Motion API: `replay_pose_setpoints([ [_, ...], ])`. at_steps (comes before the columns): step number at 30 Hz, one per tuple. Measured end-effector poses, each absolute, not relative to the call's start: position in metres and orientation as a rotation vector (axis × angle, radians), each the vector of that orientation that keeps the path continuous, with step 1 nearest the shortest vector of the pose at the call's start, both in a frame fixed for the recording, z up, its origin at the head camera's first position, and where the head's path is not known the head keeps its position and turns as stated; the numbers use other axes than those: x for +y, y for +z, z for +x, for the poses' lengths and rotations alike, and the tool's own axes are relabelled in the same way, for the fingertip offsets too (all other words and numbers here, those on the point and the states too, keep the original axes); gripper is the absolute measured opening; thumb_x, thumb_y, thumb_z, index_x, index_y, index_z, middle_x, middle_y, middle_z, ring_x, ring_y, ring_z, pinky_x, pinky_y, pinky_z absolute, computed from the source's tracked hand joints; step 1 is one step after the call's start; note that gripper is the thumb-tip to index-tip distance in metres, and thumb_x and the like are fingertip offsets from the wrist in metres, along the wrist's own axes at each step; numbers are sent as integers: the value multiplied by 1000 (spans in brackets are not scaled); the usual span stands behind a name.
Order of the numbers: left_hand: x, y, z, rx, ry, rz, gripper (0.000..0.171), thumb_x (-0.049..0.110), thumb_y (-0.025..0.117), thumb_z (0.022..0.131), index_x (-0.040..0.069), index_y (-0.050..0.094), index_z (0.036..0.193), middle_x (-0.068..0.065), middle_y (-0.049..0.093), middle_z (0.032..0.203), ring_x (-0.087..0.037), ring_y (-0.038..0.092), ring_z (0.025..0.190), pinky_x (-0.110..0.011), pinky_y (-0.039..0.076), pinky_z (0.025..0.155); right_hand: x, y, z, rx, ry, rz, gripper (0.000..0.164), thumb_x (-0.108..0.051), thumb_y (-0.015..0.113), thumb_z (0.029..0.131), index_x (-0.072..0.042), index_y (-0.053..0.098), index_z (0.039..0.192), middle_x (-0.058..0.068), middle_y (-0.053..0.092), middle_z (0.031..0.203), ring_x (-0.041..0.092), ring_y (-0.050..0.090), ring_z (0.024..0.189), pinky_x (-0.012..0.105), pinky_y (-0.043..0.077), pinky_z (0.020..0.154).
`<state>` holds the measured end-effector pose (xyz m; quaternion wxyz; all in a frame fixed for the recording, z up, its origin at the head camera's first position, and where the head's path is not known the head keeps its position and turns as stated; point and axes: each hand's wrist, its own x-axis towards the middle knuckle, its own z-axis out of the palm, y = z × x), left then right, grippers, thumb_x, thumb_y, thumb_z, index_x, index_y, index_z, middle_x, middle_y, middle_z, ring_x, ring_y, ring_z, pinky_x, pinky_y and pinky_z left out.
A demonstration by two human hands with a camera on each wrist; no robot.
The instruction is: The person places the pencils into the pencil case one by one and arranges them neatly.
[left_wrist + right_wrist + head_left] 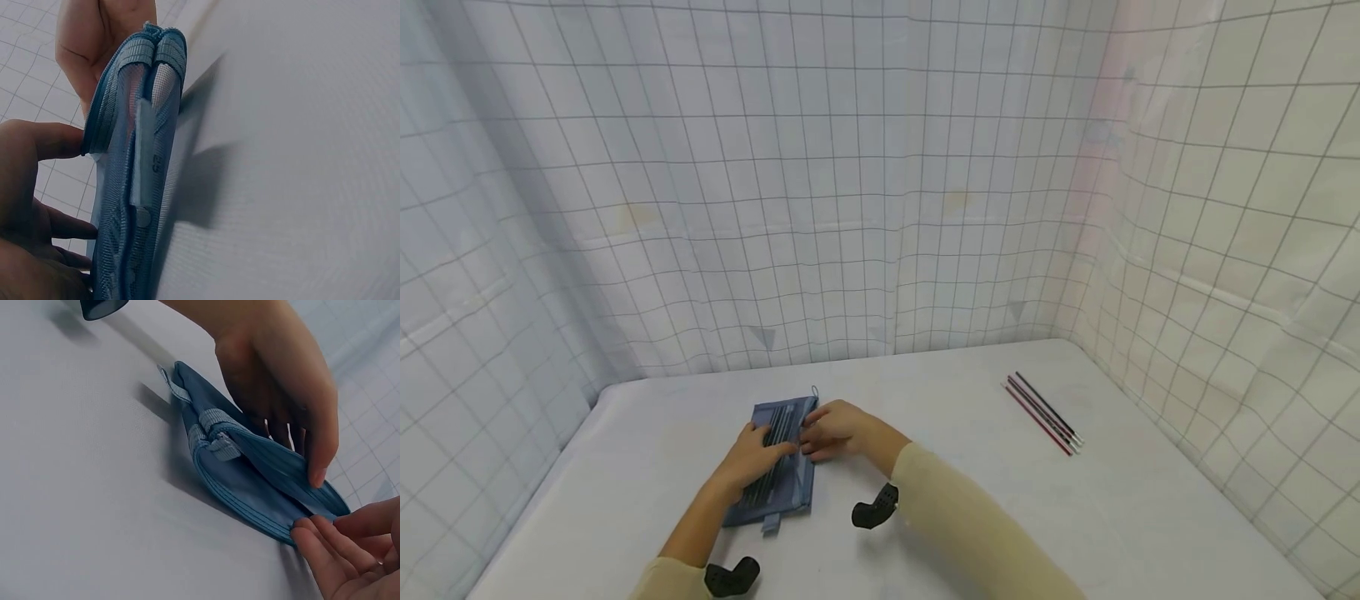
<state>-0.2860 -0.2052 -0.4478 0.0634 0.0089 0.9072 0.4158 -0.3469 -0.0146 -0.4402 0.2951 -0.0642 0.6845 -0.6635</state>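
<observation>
A blue zippered pencil case (805, 483) lies on the white table, with dark stripes running along its upper face. My left hand (747, 462) rests on top of it, fingers extended across the face and thumb near the right edge. At that same edge, my right hand (841, 431) pinches the zipped rim with curled fingers. Seen from the right wrist, the zip side of the case (250, 481) gapes between its two rims; the left thumb touches the upper rim and the right fingertips (306, 528) are at the lower one. The inside is mostly hidden.
Several thin red and dark pencils (1045, 412) lie side by side at the right of the table (940, 500). A white gridded curtain (850, 208) encloses the back and sides. Black wrist-worn devices (874, 510) sit at both cuffs.
</observation>
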Motion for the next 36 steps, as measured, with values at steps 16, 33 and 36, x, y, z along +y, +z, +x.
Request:
replay_pose_setpoints([
  [16,-204,-450,-287,2782,1212,2,86,37,65,99,-21,26,150,-46,9,157,-64,15,143,-72,24,112,21,-426,-343,1929,-1702,-225,30,4,57,100,6,67,128,15,73,104,26,73,90,39,62,72],
  [33,-206,-453,-288,2760,1255,41,85,34,64,99,-21,26,151,-45,5,159,-64,10,145,-73,19,113,73,-409,-348,2213,-1451,-267,37,-8,71,97,3,66,132,9,72,112,27,72,97,42,61,81],
  [36,-205,-453,-288,2760,1254,43,84,34,64,99,-21,26,151,-45,6,159,-64,10,145,-73,19,113,84,-407,-348,2260,-1393,-282,37,-9,71,97,2,66,132,8,71,112,27,71,97,43,61,82],
])
